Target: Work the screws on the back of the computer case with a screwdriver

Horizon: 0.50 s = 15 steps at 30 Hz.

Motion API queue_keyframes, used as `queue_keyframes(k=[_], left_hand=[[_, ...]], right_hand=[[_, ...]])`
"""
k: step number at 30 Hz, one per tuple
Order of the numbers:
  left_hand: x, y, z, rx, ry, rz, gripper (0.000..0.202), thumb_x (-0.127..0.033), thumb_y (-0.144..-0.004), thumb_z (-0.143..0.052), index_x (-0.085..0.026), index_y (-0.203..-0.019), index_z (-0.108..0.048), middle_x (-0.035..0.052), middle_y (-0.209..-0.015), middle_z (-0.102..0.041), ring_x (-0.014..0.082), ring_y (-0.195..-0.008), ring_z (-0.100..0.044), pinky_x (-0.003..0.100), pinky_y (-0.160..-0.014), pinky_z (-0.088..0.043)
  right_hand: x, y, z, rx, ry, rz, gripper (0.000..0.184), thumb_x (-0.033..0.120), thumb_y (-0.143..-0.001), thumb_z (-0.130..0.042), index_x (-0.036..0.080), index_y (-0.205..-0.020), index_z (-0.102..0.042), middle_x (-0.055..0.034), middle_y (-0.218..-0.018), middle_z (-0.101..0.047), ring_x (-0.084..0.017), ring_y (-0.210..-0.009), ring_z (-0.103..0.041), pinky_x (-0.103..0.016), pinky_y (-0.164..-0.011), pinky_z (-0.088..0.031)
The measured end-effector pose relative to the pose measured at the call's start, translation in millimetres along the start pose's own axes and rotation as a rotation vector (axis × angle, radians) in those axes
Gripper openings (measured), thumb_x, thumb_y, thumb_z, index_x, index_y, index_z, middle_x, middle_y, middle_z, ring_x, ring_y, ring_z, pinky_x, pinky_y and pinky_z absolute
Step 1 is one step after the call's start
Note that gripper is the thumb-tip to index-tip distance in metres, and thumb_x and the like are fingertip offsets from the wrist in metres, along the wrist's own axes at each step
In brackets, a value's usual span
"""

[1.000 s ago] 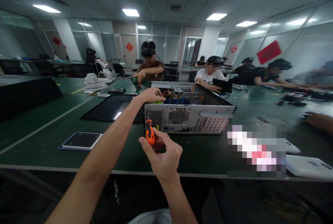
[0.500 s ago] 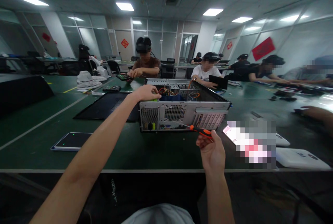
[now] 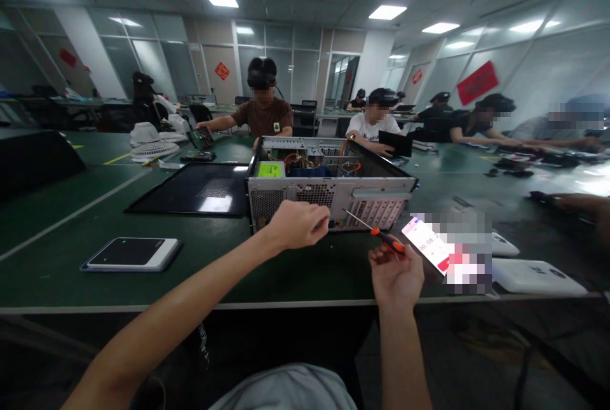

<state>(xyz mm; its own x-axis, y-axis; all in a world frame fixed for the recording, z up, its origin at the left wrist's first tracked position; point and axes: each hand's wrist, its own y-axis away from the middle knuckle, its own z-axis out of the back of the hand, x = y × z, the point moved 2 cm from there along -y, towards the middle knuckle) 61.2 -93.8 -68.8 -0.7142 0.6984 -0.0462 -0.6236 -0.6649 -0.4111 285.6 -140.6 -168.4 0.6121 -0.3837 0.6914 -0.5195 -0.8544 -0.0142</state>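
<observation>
A computer case (image 3: 331, 184) lies on its side with its top open and its rear panel facing me. Wires and a box with a green label (image 3: 270, 170) show inside. In front of the rear panel is my left hand (image 3: 300, 224), its fingers curled together. Whatever they may hold is hidden. My right hand (image 3: 398, 270), right of the case, grips an orange-and-black screwdriver (image 3: 388, 241). The shaft points up and left towards the rear panel, and I cannot tell whether its tip touches.
A black side panel (image 3: 190, 191) lies left of the case, a white-edged device (image 3: 133, 253) nearer me. A lit phone (image 3: 424, 241) and a white device (image 3: 536, 276) are at right. Across the table, a person in brown (image 3: 264, 108) handles a circuit board. White fans (image 3: 155, 148) stand far left.
My left hand has come off the green-labelled box and moved down in front of the rear panel. My right hand has drawn the screwdriver slightly right. The person opposite has reached sideways.
</observation>
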Motion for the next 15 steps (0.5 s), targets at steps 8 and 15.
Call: queue_keyframes(k=[8,15], left_hand=[[-18.9,7.5,-72.7,0.266,0.036,-0.072,0.032,-0.035,-0.103,-0.048,-0.025,-0.125,-0.069,0.0106,-0.124,-0.067,0.0271,-0.095,-0.073,0.036,-0.068,-0.055],[-10.7,13.0,-68.8,0.238,0.039,-0.105,0.025,-0.027,-0.104,-0.046,-0.024,-0.108,-0.07,0.0072,-0.112,-0.072,0.0246,-0.097,-0.072,0.032,-0.071,-0.054]], right_hand=[[-0.9,-2.4,2.4,0.025,0.003,0.006,0.027,0.046,-0.081,-0.066,0.02,-0.088,-0.066,0.0039,-0.067,-0.058,-0.013,-0.058,-0.056,-0.029,-0.059,-0.05],[-2.3,-2.1,1.3,0.021,0.005,0.007,0.027,0.046,-0.081,-0.065,0.02,-0.089,-0.067,0.0036,-0.066,-0.058,-0.012,-0.057,-0.056,-0.028,-0.058,-0.05]])
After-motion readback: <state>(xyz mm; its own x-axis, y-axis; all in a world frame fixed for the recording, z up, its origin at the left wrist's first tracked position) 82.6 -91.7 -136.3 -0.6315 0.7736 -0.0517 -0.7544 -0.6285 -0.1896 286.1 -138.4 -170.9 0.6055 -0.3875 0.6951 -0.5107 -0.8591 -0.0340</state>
